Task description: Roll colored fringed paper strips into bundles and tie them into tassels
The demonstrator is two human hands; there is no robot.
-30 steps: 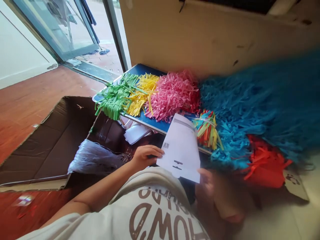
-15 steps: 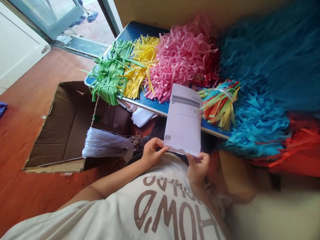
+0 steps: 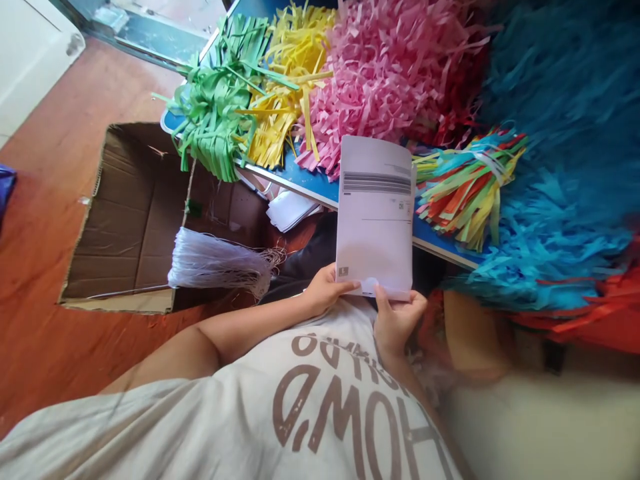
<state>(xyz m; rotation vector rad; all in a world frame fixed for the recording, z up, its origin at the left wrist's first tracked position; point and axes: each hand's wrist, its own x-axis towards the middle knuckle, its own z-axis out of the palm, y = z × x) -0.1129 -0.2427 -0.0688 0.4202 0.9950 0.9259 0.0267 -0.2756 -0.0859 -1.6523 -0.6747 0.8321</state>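
Note:
I hold a white printed paper sheet [image 3: 375,220] upright in front of my chest. My left hand [image 3: 327,289] pinches its lower left corner and my right hand [image 3: 397,320] pinches its lower right edge. Behind the sheet lies a blue board [image 3: 320,190] heaped with shredded paper strips: green [image 3: 215,113], yellow [image 3: 283,80], pink [image 3: 390,73] and a large blue pile [image 3: 560,133]. A tied multicoloured bundle of strips [image 3: 465,190] rests just right of the sheet.
An open brown cardboard box [image 3: 135,213] lies on the red-brown floor at the left, with a white tassel of threads [image 3: 215,263] across its flap. Loose white papers [image 3: 290,208] sit under the board's edge. Red strips [image 3: 600,313] spill at the right.
The view has tilted downward and closer to the board. The sheet has turned more upright and square, and my right hand has come out of blur to grip its lower edge.

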